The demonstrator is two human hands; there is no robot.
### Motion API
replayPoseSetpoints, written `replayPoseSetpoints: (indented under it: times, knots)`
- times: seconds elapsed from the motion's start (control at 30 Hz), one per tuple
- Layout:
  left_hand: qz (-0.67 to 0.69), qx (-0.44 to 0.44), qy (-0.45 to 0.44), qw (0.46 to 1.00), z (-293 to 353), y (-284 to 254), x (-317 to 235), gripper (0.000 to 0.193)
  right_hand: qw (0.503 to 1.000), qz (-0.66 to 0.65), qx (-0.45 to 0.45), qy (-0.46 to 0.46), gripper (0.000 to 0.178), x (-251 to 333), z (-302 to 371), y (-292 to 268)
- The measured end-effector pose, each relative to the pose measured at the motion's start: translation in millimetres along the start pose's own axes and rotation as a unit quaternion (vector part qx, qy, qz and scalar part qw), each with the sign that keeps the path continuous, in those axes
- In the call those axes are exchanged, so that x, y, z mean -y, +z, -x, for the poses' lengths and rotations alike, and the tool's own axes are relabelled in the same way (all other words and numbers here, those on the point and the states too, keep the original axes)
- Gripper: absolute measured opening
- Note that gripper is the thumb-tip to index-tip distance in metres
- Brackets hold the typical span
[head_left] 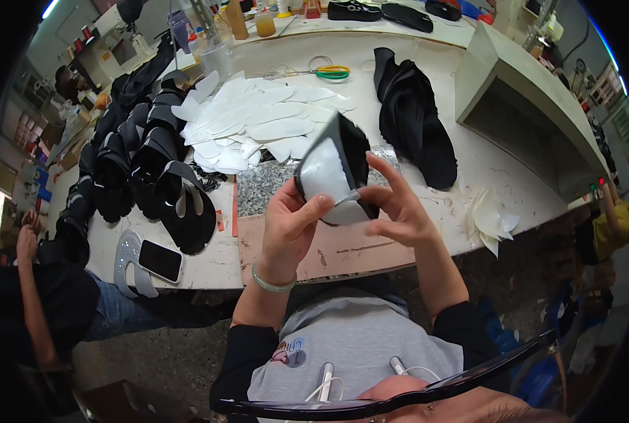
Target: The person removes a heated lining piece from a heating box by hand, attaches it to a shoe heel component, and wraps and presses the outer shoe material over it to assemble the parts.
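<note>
A black shoe upper (353,144) with a smooth white stiffener piece (323,173) on its side is held up over the front of the table. My left hand (291,222) grips its near left part, the thumb lying on the white piece. On the other side my right hand (402,211) has its fingers curved at the lower right edge, where a small pale strip or flap (347,197) shows. Its index finger sticks up along the black opening. Beneath the upper lie a speckled grey slab (261,190) and a pinkish-brown board (307,250).
Behind my hands spreads a pile of white cut pieces (247,116). Rows of black uppers (149,166) crowd the left, near a phone (161,261). More black pieces (416,123) and a grey box (515,84) stand right; green-yellow-handled scissors (332,72) lie behind. Another person's arm (36,303) is at left.
</note>
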State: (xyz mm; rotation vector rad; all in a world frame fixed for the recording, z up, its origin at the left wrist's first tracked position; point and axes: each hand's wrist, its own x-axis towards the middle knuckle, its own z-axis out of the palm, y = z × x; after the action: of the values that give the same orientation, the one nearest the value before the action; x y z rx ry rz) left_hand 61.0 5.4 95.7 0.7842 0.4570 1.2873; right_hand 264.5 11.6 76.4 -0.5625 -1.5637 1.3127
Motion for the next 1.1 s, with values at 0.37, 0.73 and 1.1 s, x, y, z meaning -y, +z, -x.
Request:
replayPoseSetpoints:
  times: [0.37, 0.73, 1.1]
  knots:
    - [0.024, -0.023, -0.127, 0.991, 20.3, -18.1, 41.3, 0.035, 0.954, -0.231, -0.044, 0.184, 0.072, -10.9, 8.3, 2.9]
    - [-0.123, -0.092, -0.099, 0.983, 35.6, -32.6, 44.4, 0.039, 0.924, -0.250, -0.053, 0.285, 0.068, -21.2, 15.5, 12.1]
    - [-0.028, -0.059, -0.067, 0.996, 34.4, -14.7, 34.7, 0.034, 0.975, -0.130, -0.075, 0.165, 0.067, -15.1, 17.9, 24.0]
